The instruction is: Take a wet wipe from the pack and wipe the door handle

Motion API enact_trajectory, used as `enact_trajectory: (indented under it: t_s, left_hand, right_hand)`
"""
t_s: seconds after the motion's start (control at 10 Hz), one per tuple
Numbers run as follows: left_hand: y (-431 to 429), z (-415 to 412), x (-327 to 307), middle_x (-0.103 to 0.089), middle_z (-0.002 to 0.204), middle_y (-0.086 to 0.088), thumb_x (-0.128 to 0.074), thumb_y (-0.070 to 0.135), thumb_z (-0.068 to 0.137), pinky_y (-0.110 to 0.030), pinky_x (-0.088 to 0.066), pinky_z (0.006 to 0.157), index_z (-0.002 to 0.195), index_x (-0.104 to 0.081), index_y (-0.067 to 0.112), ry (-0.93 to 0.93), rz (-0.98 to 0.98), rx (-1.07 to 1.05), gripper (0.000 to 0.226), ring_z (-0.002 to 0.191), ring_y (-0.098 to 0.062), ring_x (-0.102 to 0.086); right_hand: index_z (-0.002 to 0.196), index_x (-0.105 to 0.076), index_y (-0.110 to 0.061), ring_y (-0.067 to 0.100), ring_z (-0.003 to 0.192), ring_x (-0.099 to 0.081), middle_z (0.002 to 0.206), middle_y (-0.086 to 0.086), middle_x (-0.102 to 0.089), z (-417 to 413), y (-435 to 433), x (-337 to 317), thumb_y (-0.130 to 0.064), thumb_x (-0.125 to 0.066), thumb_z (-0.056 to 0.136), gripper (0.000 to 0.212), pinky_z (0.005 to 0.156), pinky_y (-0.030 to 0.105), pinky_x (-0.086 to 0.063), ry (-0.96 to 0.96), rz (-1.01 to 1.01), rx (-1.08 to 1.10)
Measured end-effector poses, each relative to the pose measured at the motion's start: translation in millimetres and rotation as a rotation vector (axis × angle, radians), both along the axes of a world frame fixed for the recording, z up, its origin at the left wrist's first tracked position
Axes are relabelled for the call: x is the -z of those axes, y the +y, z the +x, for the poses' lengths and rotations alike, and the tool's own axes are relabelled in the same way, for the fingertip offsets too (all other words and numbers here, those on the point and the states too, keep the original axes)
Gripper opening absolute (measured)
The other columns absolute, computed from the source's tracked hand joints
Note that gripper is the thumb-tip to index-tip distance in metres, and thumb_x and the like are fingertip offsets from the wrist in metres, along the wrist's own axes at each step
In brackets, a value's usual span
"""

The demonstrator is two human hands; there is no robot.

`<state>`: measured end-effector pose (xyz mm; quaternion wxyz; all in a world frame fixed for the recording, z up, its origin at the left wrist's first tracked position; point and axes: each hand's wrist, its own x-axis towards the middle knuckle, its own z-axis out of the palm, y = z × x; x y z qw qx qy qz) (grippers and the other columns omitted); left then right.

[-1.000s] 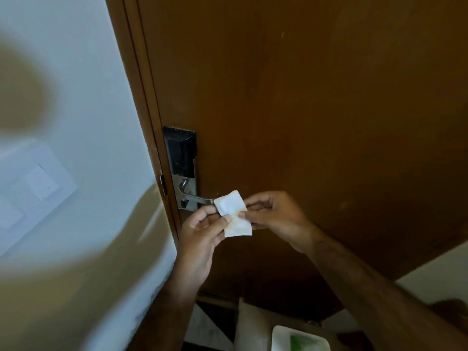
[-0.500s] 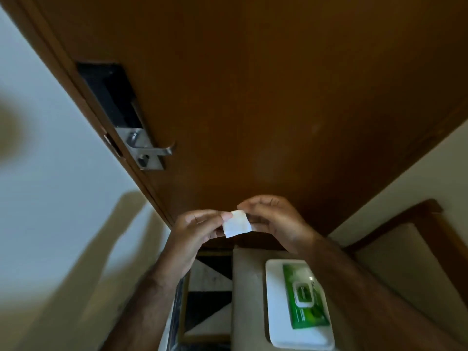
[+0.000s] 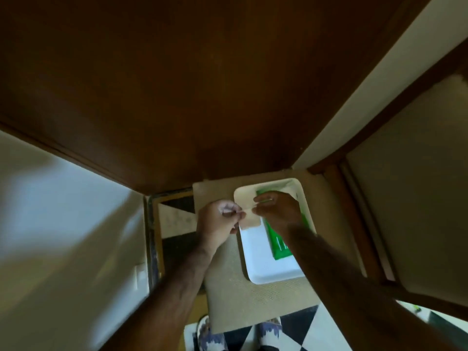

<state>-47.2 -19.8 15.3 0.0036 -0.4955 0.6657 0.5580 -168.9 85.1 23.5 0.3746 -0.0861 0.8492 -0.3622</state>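
Note:
A small folded wet wipe (image 3: 249, 219) hangs between my two hands, low over the white tray (image 3: 255, 264). My left hand (image 3: 217, 221) pinches its left edge and my right hand (image 3: 277, 211) pinches its right edge. The green wipe pack (image 3: 279, 245) lies in the tray, partly hidden under my right hand and forearm. The brown door (image 3: 190, 84) fills the upper part of the view. Its handle is out of sight.
The tray sits on a beige stool or small table (image 3: 233, 295) against the door's foot. A white wall (image 3: 63, 224) is on the left, a wood-framed panel (image 3: 417, 186) on the right. Black-and-white floor tiles (image 3: 304, 330) and my slippered feet (image 3: 210, 333) show below.
The view has tilted down from the door handle to the stool. Both hands, still holding the wipe, have come away from the handle and now sit over the tray and pack.

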Motion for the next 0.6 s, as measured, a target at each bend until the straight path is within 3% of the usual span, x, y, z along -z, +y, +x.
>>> enact_trajectory:
  t_s: [0.1, 0.2, 0.3, 0.4, 0.5, 0.6]
  left_hand:
    - [-1, -21, 43, -0.080, 0.106, -0.004, -0.081, 0.016, 0.090, -0.027, -0.065, 0.061, 0.097, -0.075, 0.014, -0.062, -0.067, 0.029, 0.009, 0.084, -0.014, -0.076]
    - [-8, -37, 70, -0.079, 0.110, 0.000, -0.082, 0.019, 0.088, -0.021, -0.058, 0.074, 0.095, -0.077, 0.017, -0.102, -0.217, 0.075, 0.009, 0.096, -0.013, -0.072]
    - [-12, -48, 91, -0.081, 0.108, 0.001, -0.082, 0.024, 0.088, -0.029, -0.060, 0.088, 0.096, -0.079, 0.018, -0.121, -0.326, 0.120, 0.010, 0.097, -0.013, -0.072]
    - [-8, -54, 102, -0.082, 0.107, 0.001, -0.079, 0.031, 0.091, -0.038, -0.061, 0.093, 0.101, -0.080, 0.020, -0.186, -0.436, 0.223, 0.015, 0.098, -0.016, -0.075]
    - [-3, -54, 108, -0.080, 0.108, 0.001, -0.071, 0.037, 0.095, -0.037, -0.059, 0.090, 0.108, -0.078, 0.024, -0.254, -0.594, 0.349, 0.019, 0.102, -0.018, -0.071]
    - [-1, -53, 113, -0.070, 0.120, -0.004, -0.068, 0.039, 0.096, -0.043, -0.056, 0.094, 0.120, -0.069, 0.019, -0.287, -0.718, 0.418, 0.031, 0.115, -0.024, -0.062]
  right_hand:
    - [0.115, -0.083, -0.013, 0.023, 0.108, -0.077, 0.114, 0.008, -0.084, -12, -5, 45, -0.012, -0.088, 0.086, 0.030, 0.100, 0.031, -0.056, 0.141, 0.048, -0.084]
    - [0.122, -0.081, -0.014, 0.022, 0.119, -0.073, 0.124, 0.005, -0.081, -20, -17, 77, -0.015, -0.085, 0.089, 0.033, 0.108, 0.031, -0.050, 0.235, 0.075, -0.138]
    - [0.129, -0.077, -0.017, 0.021, 0.122, -0.072, 0.124, 0.003, -0.081, -22, -26, 104, -0.017, -0.081, 0.094, 0.035, 0.108, 0.028, -0.048, 0.335, 0.130, -0.189]
    - [0.138, -0.071, -0.019, 0.023, 0.126, -0.070, 0.125, 0.004, -0.080, -22, -27, 120, -0.016, -0.076, 0.098, 0.040, 0.108, 0.032, -0.051, 0.395, 0.170, -0.223]
    - [0.146, -0.065, -0.019, 0.029, 0.133, -0.062, 0.135, 0.008, -0.074, -13, -23, 130, -0.016, -0.069, 0.102, 0.045, 0.110, 0.038, -0.050, 0.475, 0.212, -0.314]
    - [0.145, -0.063, -0.018, 0.032, 0.132, -0.055, 0.142, 0.010, -0.056, -6, -23, 131, -0.016, -0.069, 0.101, 0.045, 0.102, 0.044, -0.054, 0.662, 0.251, -0.337]
